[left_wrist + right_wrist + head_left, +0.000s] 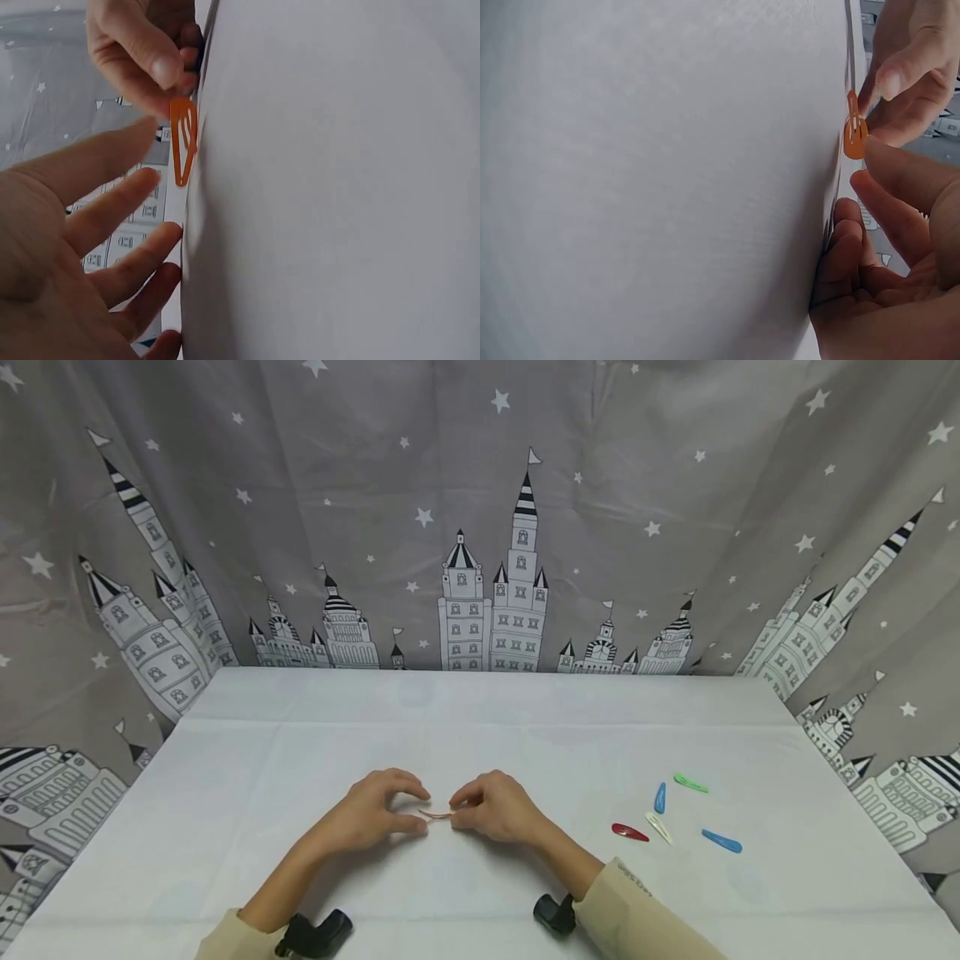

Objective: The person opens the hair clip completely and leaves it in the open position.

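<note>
"At the head view's lower centre, who has the orange hair clip (177,129)?"
"Right hand (497,808), seemingly pinching its broad end; left hand (371,812) beside it, fingers spread, empty."
"Which step?"
"Likely positioning it; next calls for steadiness."

The left sleeve (236,937) is light beige and plain where it shows; the right sleeve (645,922), of the same beige, carries a short row of small greyish marks (633,880) near its cuff (600,893), too fine to read. The left wrist camera (318,933) and the right wrist camera (555,917) are black and chunky, each with a stubby, rounded block jutting inward. The person's left hand (369,812) and right hand (497,810) are bare, with slim fingers (112,206), and the right thumb (142,45) has a short, rounded nail (166,71)
</note>
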Tool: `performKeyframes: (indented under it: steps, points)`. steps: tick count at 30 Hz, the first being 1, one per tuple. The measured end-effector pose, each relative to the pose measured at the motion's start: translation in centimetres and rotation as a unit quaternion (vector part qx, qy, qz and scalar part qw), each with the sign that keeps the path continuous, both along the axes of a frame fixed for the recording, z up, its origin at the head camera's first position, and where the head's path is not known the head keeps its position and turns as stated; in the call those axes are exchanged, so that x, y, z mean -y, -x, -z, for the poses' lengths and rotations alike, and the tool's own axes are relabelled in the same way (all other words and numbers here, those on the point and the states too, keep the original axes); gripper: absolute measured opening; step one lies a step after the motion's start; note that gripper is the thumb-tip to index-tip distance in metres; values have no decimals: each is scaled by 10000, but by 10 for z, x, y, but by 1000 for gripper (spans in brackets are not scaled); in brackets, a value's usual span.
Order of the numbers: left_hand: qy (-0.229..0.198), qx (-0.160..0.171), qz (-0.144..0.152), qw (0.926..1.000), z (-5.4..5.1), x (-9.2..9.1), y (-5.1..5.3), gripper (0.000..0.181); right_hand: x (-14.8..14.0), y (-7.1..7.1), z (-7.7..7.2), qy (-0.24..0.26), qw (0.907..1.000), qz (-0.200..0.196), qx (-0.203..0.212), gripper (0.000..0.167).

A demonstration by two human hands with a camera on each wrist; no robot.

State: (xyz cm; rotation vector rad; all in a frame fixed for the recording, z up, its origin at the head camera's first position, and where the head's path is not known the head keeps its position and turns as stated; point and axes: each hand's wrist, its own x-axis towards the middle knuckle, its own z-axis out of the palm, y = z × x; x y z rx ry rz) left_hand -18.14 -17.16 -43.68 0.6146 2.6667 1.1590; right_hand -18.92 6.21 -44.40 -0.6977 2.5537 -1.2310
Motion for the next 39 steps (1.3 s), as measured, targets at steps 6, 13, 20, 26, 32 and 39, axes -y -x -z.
performKeyframes:
  steps: [6, 13, 20, 26, 32, 39]
  points:
    - [-487, 283, -367, 9977, -6, 14, -2, 37, -7, -3, -8, 302, 9993, -65, 199, 16]
    - [-865, 500, -934, 9906, -15, 25, -7, 46, -24, -12, -19, 693, 9953, -147, 666, 19]
    - [-1079, 466, -878, 9892, -18, 27, -11, 44, -49, -23, -35, 971, 9924, 34, 754, 25]
    - [-1128, 450, -871, 9888, -18, 27, -13, 43, -77, -33, -42, 1163, 9894, 332, 806, 29]
    - [-1075, 450, -863, 9894, -20, 26, -13, 41, -109, -42, -39, 955, 9912, 658, 638, 30]
    - [-1098, 553, -846, 9888, -21, 24, -12, 40, -140, -52, -37, 874, 9887, 1068, 585, 31]
